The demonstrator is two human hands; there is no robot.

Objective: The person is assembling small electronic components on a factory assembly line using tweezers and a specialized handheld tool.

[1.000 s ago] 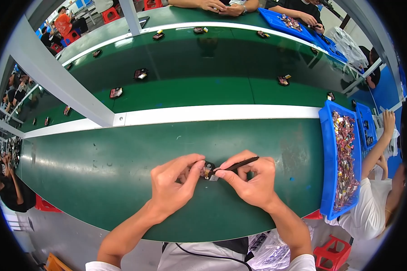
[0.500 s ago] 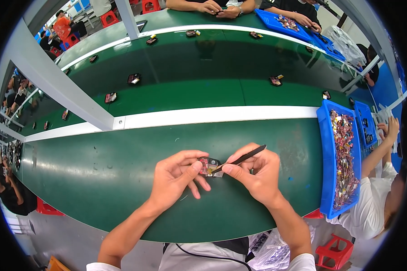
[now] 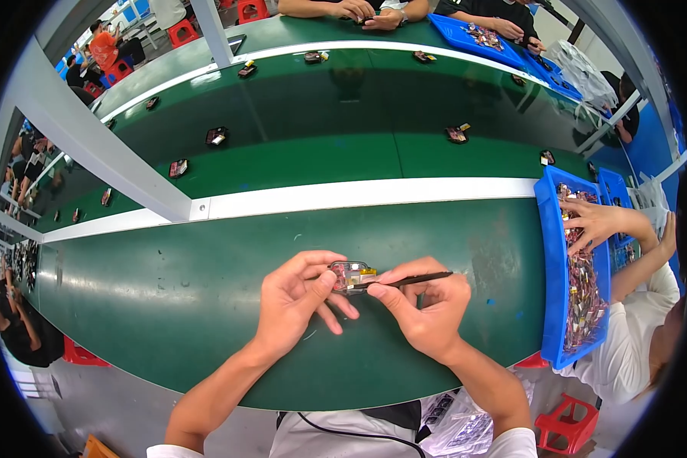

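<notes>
My left hand [image 3: 291,301] pinches a small black electronic casing [image 3: 346,278] by its left side, thumb and index finger on it, the other fingers loosely spread. Inside the casing are a reddish circuit board, a silver part and a yellow strip at the upper right. In my right hand [image 3: 433,309] is a pair of black tweezers [image 3: 421,279], gripped between thumb and fingers. The tips reach the casing's lower right part; whether they pinch anything is too small to tell. Both hands are just above the green bench [image 3: 206,298].
At right, a blue bin [image 3: 551,282] holds many small reddish boards, and a co-worker's hand [image 3: 599,223] reaches into it. Beyond a white rail [image 3: 359,192], a green conveyor belt [image 3: 320,164] carries several casings. A grey post [image 3: 122,145] rises on the left.
The tweezers have swung flatter, their tips shifting toward the casing's lower right. The casing has turned slightly in my left hand. Casings on the belt moved left; the co-worker's hand came over the bin.
</notes>
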